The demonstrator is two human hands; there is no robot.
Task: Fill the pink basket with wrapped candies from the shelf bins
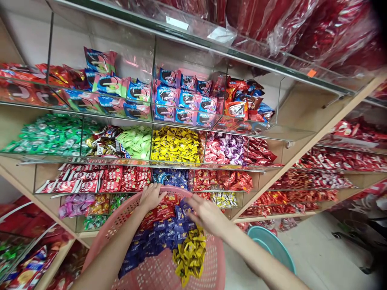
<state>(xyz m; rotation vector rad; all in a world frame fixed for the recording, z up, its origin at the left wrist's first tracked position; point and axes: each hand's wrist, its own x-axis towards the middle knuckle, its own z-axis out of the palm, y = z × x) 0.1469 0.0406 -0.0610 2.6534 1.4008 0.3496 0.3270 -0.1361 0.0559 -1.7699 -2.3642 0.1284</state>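
Observation:
A pink perforated plastic basket (pixel 218 262) sits in front of me, tilted against the shelves. My left hand (pixel 152 198) is closed over its far rim. Inside the basket lie red wrapped sweets (pixel 160 211), a wide spread of dark blue wrapped sweets (pixel 154 237) and a heap of yellow wrapped sweets (pixel 190 255). Above the blue sweets, by the basket's far right side, is my right hand (pixel 207 213). Its fingers point left and look slightly apart, a little blurred, with nothing visible in them.
Glass-fronted shelves hold yellow sweets (pixel 175 145), green sweets (pixel 51 135), blue sweets (pixel 175 178) and blue-pink biscuit packs (pixel 165 94). A slanted wooden panel (pixel 302 151) borders them on the right. A teal tub (pixel 272 245) stands on the floor (pixel 317 249).

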